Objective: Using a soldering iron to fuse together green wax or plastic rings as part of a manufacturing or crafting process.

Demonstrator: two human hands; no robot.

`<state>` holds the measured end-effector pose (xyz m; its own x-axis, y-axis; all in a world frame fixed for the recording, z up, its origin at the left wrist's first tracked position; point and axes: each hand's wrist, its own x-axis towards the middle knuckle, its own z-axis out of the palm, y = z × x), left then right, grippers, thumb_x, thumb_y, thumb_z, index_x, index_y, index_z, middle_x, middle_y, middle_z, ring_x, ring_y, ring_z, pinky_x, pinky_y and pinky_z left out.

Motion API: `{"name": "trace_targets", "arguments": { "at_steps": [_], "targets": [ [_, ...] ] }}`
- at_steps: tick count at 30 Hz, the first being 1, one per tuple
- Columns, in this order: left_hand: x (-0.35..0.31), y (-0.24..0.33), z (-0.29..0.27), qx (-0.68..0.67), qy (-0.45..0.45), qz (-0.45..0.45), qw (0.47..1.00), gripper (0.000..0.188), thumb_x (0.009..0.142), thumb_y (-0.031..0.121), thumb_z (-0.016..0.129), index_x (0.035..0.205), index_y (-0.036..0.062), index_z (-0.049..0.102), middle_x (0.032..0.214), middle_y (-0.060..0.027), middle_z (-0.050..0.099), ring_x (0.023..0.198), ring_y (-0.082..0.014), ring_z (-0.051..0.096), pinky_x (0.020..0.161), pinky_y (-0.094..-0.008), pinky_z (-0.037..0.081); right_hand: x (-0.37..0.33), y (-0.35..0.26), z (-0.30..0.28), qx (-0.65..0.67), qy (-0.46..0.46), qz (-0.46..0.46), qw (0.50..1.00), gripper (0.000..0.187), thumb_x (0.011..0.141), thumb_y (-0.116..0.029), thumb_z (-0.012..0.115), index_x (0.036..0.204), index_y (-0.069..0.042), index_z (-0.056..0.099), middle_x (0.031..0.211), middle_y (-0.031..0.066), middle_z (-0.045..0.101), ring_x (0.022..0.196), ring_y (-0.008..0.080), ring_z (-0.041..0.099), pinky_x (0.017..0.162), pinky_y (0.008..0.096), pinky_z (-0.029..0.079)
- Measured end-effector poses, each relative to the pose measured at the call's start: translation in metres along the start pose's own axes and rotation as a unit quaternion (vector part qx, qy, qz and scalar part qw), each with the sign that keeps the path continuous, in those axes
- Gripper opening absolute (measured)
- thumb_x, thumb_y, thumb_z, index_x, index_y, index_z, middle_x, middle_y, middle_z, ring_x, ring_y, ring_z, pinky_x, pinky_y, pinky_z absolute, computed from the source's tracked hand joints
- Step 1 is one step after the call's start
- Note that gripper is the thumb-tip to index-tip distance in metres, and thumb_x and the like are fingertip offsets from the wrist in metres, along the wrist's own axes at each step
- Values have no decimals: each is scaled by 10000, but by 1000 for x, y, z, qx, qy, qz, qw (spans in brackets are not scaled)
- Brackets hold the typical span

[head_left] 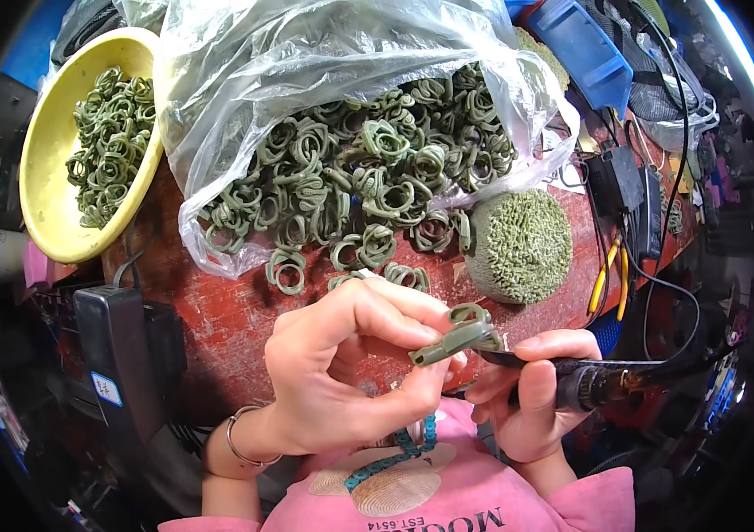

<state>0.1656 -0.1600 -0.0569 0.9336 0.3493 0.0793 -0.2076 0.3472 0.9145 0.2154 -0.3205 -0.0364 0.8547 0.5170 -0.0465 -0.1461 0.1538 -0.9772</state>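
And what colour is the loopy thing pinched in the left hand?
The loopy piece in the left hand is dull green; it shows best in the head view.

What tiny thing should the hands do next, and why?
Maybe ease the thin dark tool gently along the green ring, because the left hand pinches the ring and the right hand holds the tool with its tip close by; I can't tell whether they touch.

Upside-down dark lettering point(475, 523) crosses the pink T-shirt point(497, 483); a blue-bordered white sticker point(106, 388) on the black box point(113, 332) by the surface's point(226, 324) left edge bears marks too small to read.
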Motion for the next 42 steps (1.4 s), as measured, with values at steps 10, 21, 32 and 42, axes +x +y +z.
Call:
{"name": "trace_targets", "arguments": {
  "at_steps": [10,21,32,42],
  "targets": [
    [1,1,-1,41,-23,23,999,165,738,-144,566,798,-45,449,918,-198,551,732,-217,643,642,-304,567,0,-9,4,-37,16,-38,998,156,888,-112,510,981,-1,452,593,133,607,462,121,546,431,224,431],
    [4,-18,-3,152,7,7,988,150,748,-138,565,838,-55,480,941,-182,563,769,-187,630,637,-256,560,-3,4,-35,-336,97,-96,932,320,696,-58,704,918,-21,475,955,97,436,811,158,473,751,261,392],
    [12,-43,0,135,51,-113,983,159,726,-129,592,825,-36,511,923,-143,578,799,-142,602,693,-237,526,-31,53,-68,-496,59,-105,860,424,700,-373,732,828,-2,573,589,62,524,455,194,520,450,270,417],
    [13,-44,-3,149,52,-113,981,165,694,-129,619,821,-47,553,933,-143,605,824,-149,618,720,-248,533,-15,56,-58,-549,16,-119,827,411,699,-359,737,836,-1,588,573,78,544,422,216,528,400,283,409]
  ]
}}
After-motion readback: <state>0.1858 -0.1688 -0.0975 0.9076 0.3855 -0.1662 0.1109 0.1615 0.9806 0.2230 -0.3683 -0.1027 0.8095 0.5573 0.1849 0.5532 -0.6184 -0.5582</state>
